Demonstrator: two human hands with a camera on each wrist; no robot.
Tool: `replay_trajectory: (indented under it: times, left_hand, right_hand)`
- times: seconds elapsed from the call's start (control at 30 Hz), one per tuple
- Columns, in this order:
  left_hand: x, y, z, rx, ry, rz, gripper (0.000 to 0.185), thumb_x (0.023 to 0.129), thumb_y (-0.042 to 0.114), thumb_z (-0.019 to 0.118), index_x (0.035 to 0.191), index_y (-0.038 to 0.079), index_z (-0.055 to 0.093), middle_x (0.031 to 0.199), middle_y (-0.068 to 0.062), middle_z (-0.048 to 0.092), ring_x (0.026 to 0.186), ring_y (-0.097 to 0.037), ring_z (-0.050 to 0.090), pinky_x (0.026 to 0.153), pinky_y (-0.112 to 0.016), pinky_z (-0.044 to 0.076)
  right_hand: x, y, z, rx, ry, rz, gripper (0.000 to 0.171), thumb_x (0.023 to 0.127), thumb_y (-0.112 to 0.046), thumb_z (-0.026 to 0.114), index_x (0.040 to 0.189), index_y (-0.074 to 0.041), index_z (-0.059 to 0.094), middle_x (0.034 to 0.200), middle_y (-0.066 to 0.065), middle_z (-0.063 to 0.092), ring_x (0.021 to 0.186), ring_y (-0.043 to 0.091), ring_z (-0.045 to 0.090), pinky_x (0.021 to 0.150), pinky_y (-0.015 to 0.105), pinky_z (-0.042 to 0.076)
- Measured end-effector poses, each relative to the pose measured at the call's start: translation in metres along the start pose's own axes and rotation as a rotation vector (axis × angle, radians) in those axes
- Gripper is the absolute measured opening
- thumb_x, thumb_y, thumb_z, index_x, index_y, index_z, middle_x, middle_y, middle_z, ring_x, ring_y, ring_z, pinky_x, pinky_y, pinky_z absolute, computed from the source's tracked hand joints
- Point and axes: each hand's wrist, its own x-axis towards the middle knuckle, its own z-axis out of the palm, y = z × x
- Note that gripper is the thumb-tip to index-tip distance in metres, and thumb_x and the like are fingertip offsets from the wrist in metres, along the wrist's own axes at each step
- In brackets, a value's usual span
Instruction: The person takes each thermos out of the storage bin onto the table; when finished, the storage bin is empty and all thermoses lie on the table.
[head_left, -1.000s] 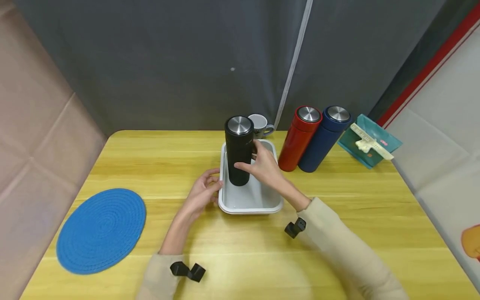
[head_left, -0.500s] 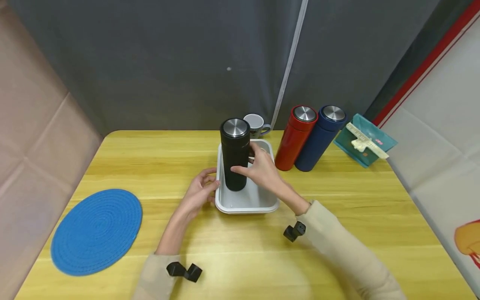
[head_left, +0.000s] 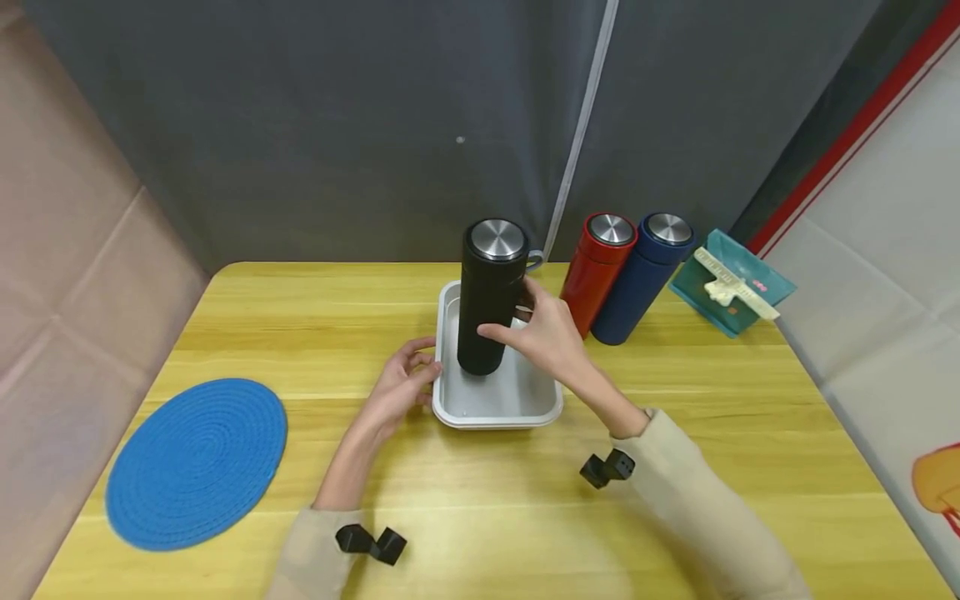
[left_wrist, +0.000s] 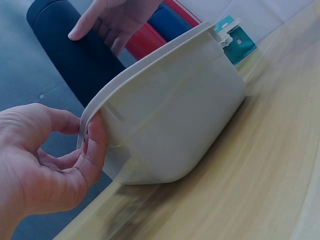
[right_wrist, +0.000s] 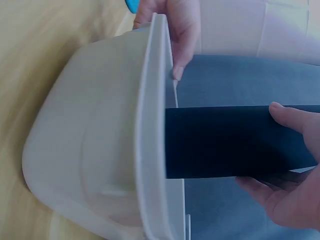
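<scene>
A black thermos (head_left: 487, 287) with a shiny steel lid stands up out of a light grey plastic bin (head_left: 497, 422), its lower end inside the rim. My right hand (head_left: 551, 333) grips it from the right, thumb on the near side and fingers behind. In the left wrist view the same thermos (left_wrist: 72, 55) tilts over the rim of the bin (left_wrist: 175, 115). My left hand (head_left: 397, 383) pinches the bin's left rim between thumb and fingers, as the right wrist view also shows.
A red thermos (head_left: 596, 275) and a blue thermos (head_left: 637, 283) lean right of the bin. Beyond them is a teal box with a cream clip (head_left: 731, 287). A mug (head_left: 536, 260) is mostly hidden behind the black thermos. A round blue placemat (head_left: 197, 467) lies at the left.
My right hand dipped the black thermos slightly, then moved it up and to the right, so it now covers most of the mug. My left hand stays on the bin's rim.
</scene>
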Motion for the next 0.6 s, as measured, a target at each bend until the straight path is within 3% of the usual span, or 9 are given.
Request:
replay_trajectory:
  times: [0.27, 0.6]
  left_hand:
    - [0.001, 0.001, 0.000, -0.008, -0.004, -0.009, 0.050, 0.095, 0.000, 0.053, 0.141, 0.002, 0.037, 0.115, -0.026, 0.048, 0.082, -0.027, 0.057, 0.057, -0.027, 0.052]
    - [0.000, 0.000, 0.000, 0.002, -0.006, -0.009, 0.050, 0.095, 0.000, 0.053, 0.142, 0.002, 0.037, 0.114, -0.026, 0.048, 0.079, -0.024, 0.057, 0.057, -0.029, 0.052]
  right_hand:
    - [-0.005, -0.002, -0.020, 0.023, 0.018, -0.033, 0.058, 0.073, -0.017, 0.086, 0.123, -0.004, 0.058, 0.111, 0.011, 0.067, 0.103, 0.023, 0.064, 0.086, 0.037, 0.053]
    - [-0.016, -0.010, -0.048, 0.033, 0.056, -0.035, 0.063, 0.074, -0.018, 0.085, 0.128, -0.005, 0.056, 0.114, 0.010, 0.066, 0.100, 0.022, 0.064, 0.085, 0.038, 0.054]
